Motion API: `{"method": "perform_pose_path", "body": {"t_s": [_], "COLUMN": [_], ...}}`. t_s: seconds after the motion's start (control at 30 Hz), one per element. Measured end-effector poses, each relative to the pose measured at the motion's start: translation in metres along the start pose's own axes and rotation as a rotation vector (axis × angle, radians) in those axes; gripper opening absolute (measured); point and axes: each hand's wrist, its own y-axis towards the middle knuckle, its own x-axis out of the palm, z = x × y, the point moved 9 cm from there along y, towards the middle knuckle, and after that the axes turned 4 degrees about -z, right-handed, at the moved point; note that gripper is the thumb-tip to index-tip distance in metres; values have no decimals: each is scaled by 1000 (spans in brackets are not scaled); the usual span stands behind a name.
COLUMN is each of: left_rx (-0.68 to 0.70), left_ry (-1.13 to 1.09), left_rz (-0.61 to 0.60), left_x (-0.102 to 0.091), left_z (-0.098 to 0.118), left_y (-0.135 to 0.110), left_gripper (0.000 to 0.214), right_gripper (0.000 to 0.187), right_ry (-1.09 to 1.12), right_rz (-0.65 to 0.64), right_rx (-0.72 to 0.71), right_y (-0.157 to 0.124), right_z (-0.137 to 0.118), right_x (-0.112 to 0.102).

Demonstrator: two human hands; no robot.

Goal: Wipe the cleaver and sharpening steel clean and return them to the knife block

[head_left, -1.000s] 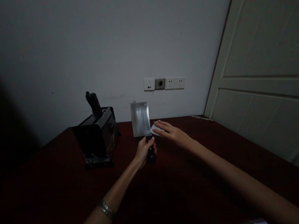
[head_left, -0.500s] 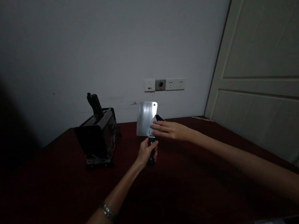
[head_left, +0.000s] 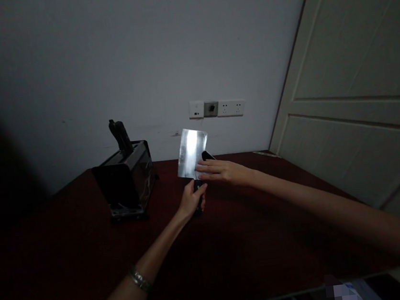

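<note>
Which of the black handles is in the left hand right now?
The broad-bladed cleaver's. Its handle is in the left hand; the other two handles stick up from the dark holder.

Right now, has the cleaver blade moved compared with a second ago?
Yes. The top of the cleaver blade has tipped to the right, judged against the wall sockets.

Pale grey wall [head_left: 138, 56] behind dark reddish-brown table [head_left: 253, 240]; row of white and grey rectangular sockets [head_left: 231, 108] above table; cream panelled door [head_left: 360, 69] at right; dim light.
</note>
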Motion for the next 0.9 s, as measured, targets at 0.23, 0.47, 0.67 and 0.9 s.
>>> {"method": "perform_pose_path", "body": {"t_s": [0.23, 0.47, 0.67, 0.9], "left_rx": [-33, -3, -5, -50], "left_ry": [-13, -126, -149, -154], "left_rz": [36, 24, 21, -3], "left_x": [-3, 1, 4, 9], "left_z": [-1, 3, 4, -3], "left_y": [-1, -2, -4, -4], "left_gripper": [31, 30, 29, 27], "right_gripper": [33, 34, 34, 34], "right_ry": [-269, -381, -396, -393], "right_rz": [-144, -274, -310, -310], "right_rx": [7, -65, -109, -100], "right_y": [9, 10, 18, 15], "right_z": [-1, -5, -7, -10], "right_x": [21, 20, 19, 25]}}
